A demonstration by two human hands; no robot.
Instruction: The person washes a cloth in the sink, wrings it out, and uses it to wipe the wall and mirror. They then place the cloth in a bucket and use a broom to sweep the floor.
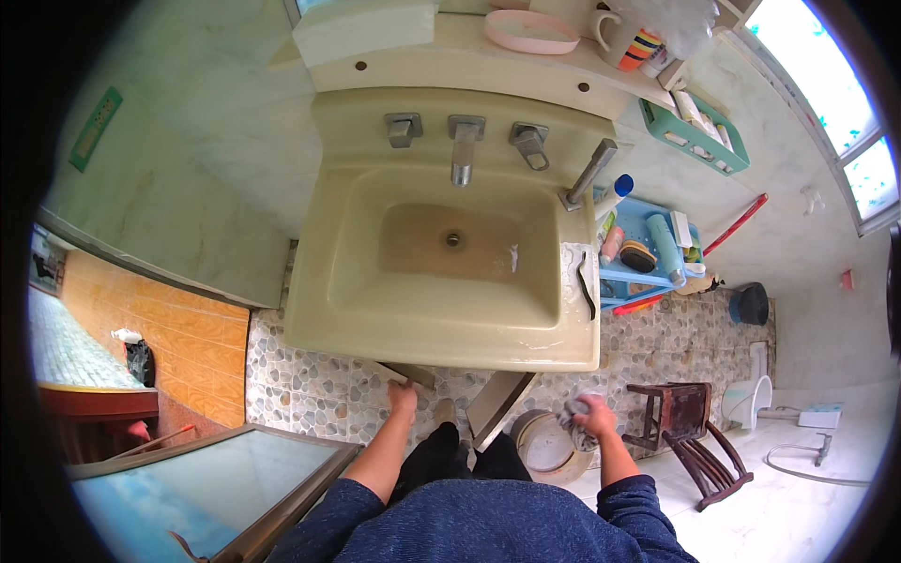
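Note:
Below the front edge of a cream ceramic washbasin, my left hand grips the edge of the left cabinet door, which stands ajar. The right cabinet door is swung out towards my legs. My right hand holds a crumpled grey cloth above a round bucket. The basin has a metal faucet and a dark drain. On its wet right rim lies a thin black strip.
A blue rack with bottles and a brush stands right of the basin. Farther right is a dark wooden chair. At lower left, a framed glass door is near my left arm. Above, a shelf holds a pink tray and a mug.

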